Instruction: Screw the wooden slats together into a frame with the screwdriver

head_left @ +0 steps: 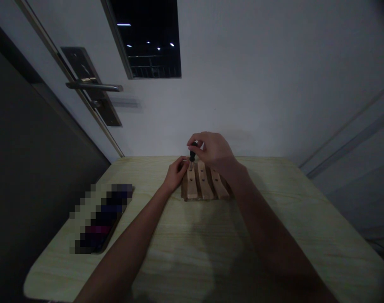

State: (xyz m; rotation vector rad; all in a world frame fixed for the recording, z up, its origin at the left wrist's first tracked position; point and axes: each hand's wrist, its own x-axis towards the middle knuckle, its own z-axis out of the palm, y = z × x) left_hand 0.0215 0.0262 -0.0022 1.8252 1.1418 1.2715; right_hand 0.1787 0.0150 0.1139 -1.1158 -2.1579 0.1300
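Note:
A brown wooden board with light, shaped wooden strips across it lies near the table's far edge. Dark round holes or screw heads show in the strips. My right hand pinches the black handle of a small screwdriver between thumb and fingers. The screwdriver stands nearly upright, its metal shaft reaching down to the upper hole of the leftmost strip. Along the board's upper left edge, my left hand grips the board with curled fingers. My right hand and wrist hide the board's upper right part.
The pale wood-grain table runs up against a white door with a metal handle and a dark window. A phone-like dark object, partly pixelated, lies on the table left of my left forearm.

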